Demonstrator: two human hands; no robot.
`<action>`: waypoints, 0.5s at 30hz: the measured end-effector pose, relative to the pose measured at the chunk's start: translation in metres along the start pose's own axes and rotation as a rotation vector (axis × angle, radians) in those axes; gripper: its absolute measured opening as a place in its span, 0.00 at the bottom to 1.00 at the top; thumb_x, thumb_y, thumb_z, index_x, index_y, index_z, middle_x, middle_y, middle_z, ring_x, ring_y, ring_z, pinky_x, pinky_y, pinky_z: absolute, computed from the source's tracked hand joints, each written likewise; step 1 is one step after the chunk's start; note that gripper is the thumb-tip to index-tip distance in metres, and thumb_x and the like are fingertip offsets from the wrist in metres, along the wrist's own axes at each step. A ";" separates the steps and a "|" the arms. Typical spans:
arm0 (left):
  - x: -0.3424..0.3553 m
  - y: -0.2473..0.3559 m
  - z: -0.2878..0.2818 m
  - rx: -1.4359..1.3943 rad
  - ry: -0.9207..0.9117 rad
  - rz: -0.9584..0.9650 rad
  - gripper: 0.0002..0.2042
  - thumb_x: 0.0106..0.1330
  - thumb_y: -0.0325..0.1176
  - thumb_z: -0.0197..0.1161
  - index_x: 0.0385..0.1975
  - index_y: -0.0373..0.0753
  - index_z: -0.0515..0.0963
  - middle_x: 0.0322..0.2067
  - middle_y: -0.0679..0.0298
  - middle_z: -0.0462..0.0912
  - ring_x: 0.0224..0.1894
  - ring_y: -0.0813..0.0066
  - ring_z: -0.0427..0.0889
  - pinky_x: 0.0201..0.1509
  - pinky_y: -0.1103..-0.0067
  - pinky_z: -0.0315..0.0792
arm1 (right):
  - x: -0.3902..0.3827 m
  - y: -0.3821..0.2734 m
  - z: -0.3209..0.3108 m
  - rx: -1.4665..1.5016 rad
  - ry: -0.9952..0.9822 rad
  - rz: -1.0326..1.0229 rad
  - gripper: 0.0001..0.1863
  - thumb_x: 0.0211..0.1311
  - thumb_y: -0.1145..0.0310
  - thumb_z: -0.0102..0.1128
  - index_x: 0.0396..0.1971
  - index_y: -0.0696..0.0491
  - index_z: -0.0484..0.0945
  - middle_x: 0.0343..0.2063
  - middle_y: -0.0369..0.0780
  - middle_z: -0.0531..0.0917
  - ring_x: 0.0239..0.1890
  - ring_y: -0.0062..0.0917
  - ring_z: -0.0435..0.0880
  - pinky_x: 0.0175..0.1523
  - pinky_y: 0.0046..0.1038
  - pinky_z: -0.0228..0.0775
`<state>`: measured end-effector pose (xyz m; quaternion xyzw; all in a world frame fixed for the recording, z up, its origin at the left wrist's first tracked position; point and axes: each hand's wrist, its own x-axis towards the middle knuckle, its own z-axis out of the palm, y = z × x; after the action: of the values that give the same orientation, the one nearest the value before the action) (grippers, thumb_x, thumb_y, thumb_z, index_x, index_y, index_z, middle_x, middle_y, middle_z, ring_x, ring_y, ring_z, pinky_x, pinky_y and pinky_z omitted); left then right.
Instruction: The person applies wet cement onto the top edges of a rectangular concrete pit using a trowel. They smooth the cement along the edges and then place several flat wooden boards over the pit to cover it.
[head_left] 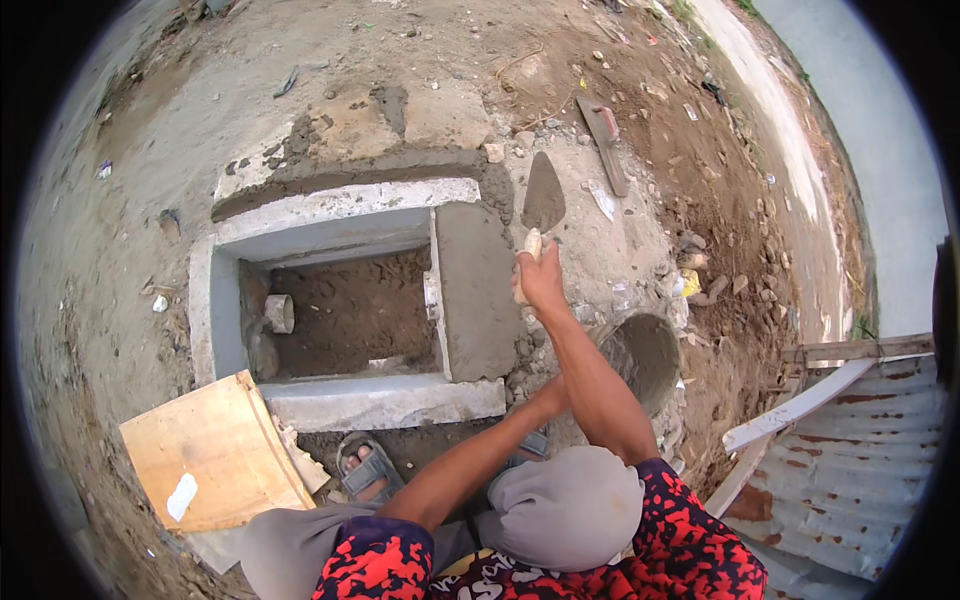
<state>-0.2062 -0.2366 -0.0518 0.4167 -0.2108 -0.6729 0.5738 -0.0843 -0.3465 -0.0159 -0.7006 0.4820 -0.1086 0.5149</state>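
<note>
My right hand (540, 276) is closed around the pale handle of a pointed trowel (544, 195), whose grey blade points away from me. My left arm reaches across under the right forearm. Only the wrist side of my left hand (552, 394) shows; its fingers are hidden behind that forearm, near a bucket (645, 360) with wet grey mortar on its inside. Left of the trowel, smooth wet mortar (478, 290) covers the right side of a rectangular concrete box (385, 400). More rough mortar (350, 178) runs along its far edge.
Inside the box, a pipe end (281, 314) sticks out above soil. A wooden board (215, 460) lies at the near left. Beyond the trowel rests a long float (603, 146) with a red handle. Rusty corrugated sheeting (850, 460) and a pale plank (795, 405) stand at the right.
</note>
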 end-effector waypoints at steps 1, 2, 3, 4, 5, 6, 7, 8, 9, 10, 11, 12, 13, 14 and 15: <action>0.004 -0.019 -0.002 -0.039 0.024 0.036 0.41 0.62 0.44 0.65 0.70 0.34 0.50 0.66 0.52 0.63 0.65 0.60 0.66 0.66 0.71 0.61 | 0.000 -0.004 -0.001 0.136 -0.048 0.028 0.26 0.62 0.66 0.55 0.57 0.59 0.61 0.35 0.44 0.78 0.21 0.26 0.76 0.26 0.30 0.71; 0.007 -0.034 -0.002 -0.082 0.038 0.070 0.42 0.63 0.46 0.64 0.70 0.32 0.50 0.67 0.49 0.61 0.67 0.57 0.64 0.69 0.71 0.57 | 0.000 -0.004 -0.007 0.267 -0.089 0.061 0.24 0.61 0.66 0.55 0.55 0.58 0.62 0.35 0.44 0.77 0.20 0.26 0.76 0.26 0.30 0.71; 0.010 -0.038 0.001 -0.085 0.037 0.077 0.42 0.63 0.46 0.64 0.70 0.32 0.50 0.67 0.49 0.61 0.67 0.57 0.64 0.69 0.71 0.57 | 0.008 -0.005 -0.017 0.257 -0.125 0.035 0.23 0.62 0.64 0.56 0.54 0.58 0.63 0.34 0.43 0.77 0.19 0.25 0.76 0.23 0.28 0.71; 0.011 -0.041 0.003 0.051 0.092 0.070 0.42 0.63 0.49 0.63 0.70 0.30 0.51 0.67 0.45 0.60 0.68 0.55 0.61 0.71 0.71 0.55 | 0.013 -0.004 -0.026 0.252 -0.127 0.031 0.23 0.62 0.64 0.56 0.54 0.58 0.63 0.34 0.43 0.77 0.19 0.25 0.76 0.23 0.28 0.71; 0.013 -0.043 0.002 0.184 0.150 0.060 0.43 0.64 0.51 0.61 0.69 0.28 0.51 0.67 0.42 0.58 0.70 0.54 0.59 0.72 0.70 0.53 | 0.014 -0.010 -0.033 0.252 -0.173 0.073 0.22 0.64 0.63 0.55 0.53 0.58 0.64 0.34 0.43 0.77 0.20 0.24 0.76 0.22 0.27 0.71; 0.014 -0.035 0.006 0.179 0.142 0.066 0.43 0.64 0.51 0.61 0.69 0.28 0.51 0.67 0.42 0.58 0.70 0.54 0.59 0.72 0.70 0.53 | 0.019 -0.011 -0.046 0.249 -0.208 0.113 0.21 0.66 0.62 0.54 0.53 0.58 0.64 0.34 0.42 0.76 0.20 0.23 0.76 0.21 0.26 0.71; 0.013 -0.028 0.011 0.203 0.135 0.033 0.42 0.64 0.52 0.60 0.69 0.27 0.51 0.67 0.41 0.58 0.71 0.53 0.57 0.72 0.70 0.52 | 0.033 -0.005 -0.055 0.268 -0.223 0.142 0.22 0.68 0.61 0.52 0.55 0.57 0.64 0.33 0.42 0.76 0.19 0.23 0.75 0.19 0.24 0.70; 0.010 -0.025 0.011 0.231 0.138 -0.006 0.42 0.65 0.53 0.58 0.68 0.26 0.51 0.67 0.39 0.57 0.71 0.52 0.56 0.73 0.70 0.50 | 0.040 -0.008 -0.058 0.267 -0.226 0.141 0.22 0.68 0.61 0.52 0.55 0.57 0.64 0.33 0.42 0.76 0.19 0.23 0.75 0.19 0.24 0.70; 0.008 -0.023 0.011 0.230 0.140 -0.004 0.42 0.65 0.53 0.58 0.68 0.26 0.51 0.67 0.39 0.57 0.71 0.52 0.56 0.73 0.70 0.50 | 0.047 -0.011 -0.060 0.313 -0.286 0.155 0.24 0.68 0.61 0.52 0.58 0.58 0.63 0.34 0.42 0.77 0.20 0.24 0.76 0.20 0.26 0.71; 0.007 -0.020 0.011 0.228 0.137 0.002 0.43 0.65 0.53 0.58 0.68 0.26 0.51 0.67 0.39 0.57 0.71 0.51 0.56 0.73 0.70 0.51 | 0.052 -0.011 -0.061 0.358 -0.344 0.168 0.27 0.68 0.61 0.51 0.61 0.58 0.61 0.35 0.43 0.77 0.20 0.25 0.76 0.21 0.27 0.71; 0.006 -0.023 0.010 0.228 0.137 0.007 0.43 0.65 0.54 0.58 0.68 0.26 0.51 0.67 0.39 0.58 0.71 0.51 0.57 0.73 0.70 0.51 | 0.054 -0.011 -0.056 0.358 -0.347 0.168 0.27 0.68 0.61 0.51 0.61 0.58 0.61 0.35 0.43 0.77 0.20 0.25 0.76 0.21 0.27 0.71; 0.007 -0.025 0.010 0.227 0.138 0.008 0.43 0.65 0.54 0.58 0.68 0.26 0.51 0.67 0.39 0.58 0.71 0.51 0.57 0.73 0.70 0.51 | 0.055 -0.011 -0.050 0.276 -0.392 0.173 0.27 0.69 0.61 0.49 0.63 0.60 0.61 0.33 0.44 0.77 0.19 0.26 0.77 0.21 0.28 0.71; 0.009 -0.027 0.010 0.241 0.132 0.010 0.43 0.65 0.54 0.58 0.69 0.27 0.51 0.66 0.39 0.59 0.70 0.50 0.58 0.72 0.69 0.53 | 0.055 -0.010 -0.044 0.193 -0.434 0.177 0.28 0.70 0.62 0.46 0.64 0.61 0.60 0.31 0.44 0.78 0.18 0.27 0.77 0.22 0.29 0.72; 0.013 -0.031 0.010 0.252 0.124 0.011 0.42 0.65 0.54 0.58 0.69 0.28 0.51 0.66 0.39 0.60 0.70 0.49 0.59 0.72 0.69 0.54 | 0.055 -0.003 -0.038 0.190 -0.431 0.177 0.28 0.70 0.62 0.46 0.64 0.61 0.60 0.31 0.44 0.78 0.18 0.27 0.77 0.22 0.29 0.72; 0.015 -0.032 0.011 0.248 0.121 0.010 0.42 0.65 0.54 0.58 0.69 0.28 0.51 0.66 0.39 0.60 0.70 0.49 0.59 0.72 0.69 0.54 | 0.047 0.007 -0.031 0.005 -0.414 0.089 0.28 0.69 0.62 0.45 0.64 0.63 0.61 0.29 0.45 0.78 0.18 0.28 0.78 0.22 0.31 0.73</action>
<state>-0.2346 -0.2448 -0.0746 0.5231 -0.2596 -0.6124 0.5328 -0.0836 -0.4027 -0.0239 -0.6847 0.3964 0.0593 0.6087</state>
